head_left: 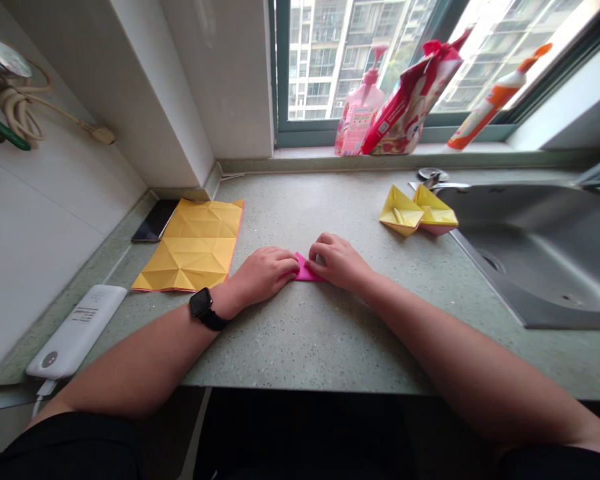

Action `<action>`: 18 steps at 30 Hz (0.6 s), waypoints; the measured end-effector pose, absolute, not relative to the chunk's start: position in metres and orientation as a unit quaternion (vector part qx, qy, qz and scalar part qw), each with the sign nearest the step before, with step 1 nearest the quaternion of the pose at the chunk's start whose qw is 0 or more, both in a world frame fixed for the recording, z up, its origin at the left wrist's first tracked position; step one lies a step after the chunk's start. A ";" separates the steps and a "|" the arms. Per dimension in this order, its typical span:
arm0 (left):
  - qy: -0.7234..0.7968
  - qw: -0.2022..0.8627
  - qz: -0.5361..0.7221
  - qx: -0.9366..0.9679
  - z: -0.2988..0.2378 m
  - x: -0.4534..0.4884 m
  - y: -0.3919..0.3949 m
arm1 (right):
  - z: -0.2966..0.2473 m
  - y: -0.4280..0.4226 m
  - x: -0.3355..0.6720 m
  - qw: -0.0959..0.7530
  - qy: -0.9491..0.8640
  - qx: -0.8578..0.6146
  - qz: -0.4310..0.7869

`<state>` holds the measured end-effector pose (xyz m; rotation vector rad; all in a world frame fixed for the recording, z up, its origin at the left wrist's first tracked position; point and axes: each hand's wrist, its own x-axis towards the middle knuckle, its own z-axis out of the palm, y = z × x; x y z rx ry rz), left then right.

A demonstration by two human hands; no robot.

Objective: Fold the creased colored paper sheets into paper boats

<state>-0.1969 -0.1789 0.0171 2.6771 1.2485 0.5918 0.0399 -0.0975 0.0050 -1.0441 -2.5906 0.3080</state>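
Note:
A small folded piece of pink paper (305, 271) lies on the speckled countertop, partly covered by both hands. My left hand (266, 272), with a black watch (207, 309) on the wrist, is closed on the paper's left end. From the other side my right hand (339, 261) pinches the right part, thumb and fingers bent together. To the left lies a creased yellow sheet (195, 241) with a pink edge. Two folded yellow paper boats (401, 212) stand further right, near the sink.
A black phone (155, 221) lies by the yellow sheet, and a white power bank (77, 331) with a cable sits at the left edge. The steel sink (545, 247) is on the right. A pink pump bottle (359, 117), red bag (410, 100) and orange-white bottle (493, 107) line the windowsill.

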 end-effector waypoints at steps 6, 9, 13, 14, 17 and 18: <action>0.420 0.082 0.195 0.883 0.017 -0.200 -0.179 | -0.001 -0.097 0.043 0.198 -0.909 -0.347 0.122; 0.421 0.093 0.192 0.881 0.017 -0.201 -0.179 | -0.002 -0.097 0.045 0.199 -0.913 -0.324 0.145; 0.424 0.103 0.192 0.879 0.016 -0.201 -0.178 | -0.002 -0.097 0.044 0.186 -0.917 -0.316 0.155; 0.426 0.104 0.192 0.878 0.016 -0.201 -0.178 | -0.002 -0.098 0.043 0.184 -0.918 -0.316 0.154; 0.429 0.108 0.190 0.876 0.015 -0.200 -0.177 | -0.003 -0.098 0.040 0.178 -0.921 -0.315 0.147; 0.430 0.109 0.188 0.876 0.016 -0.200 -0.177 | -0.004 -0.098 0.039 0.176 -0.922 -0.315 0.144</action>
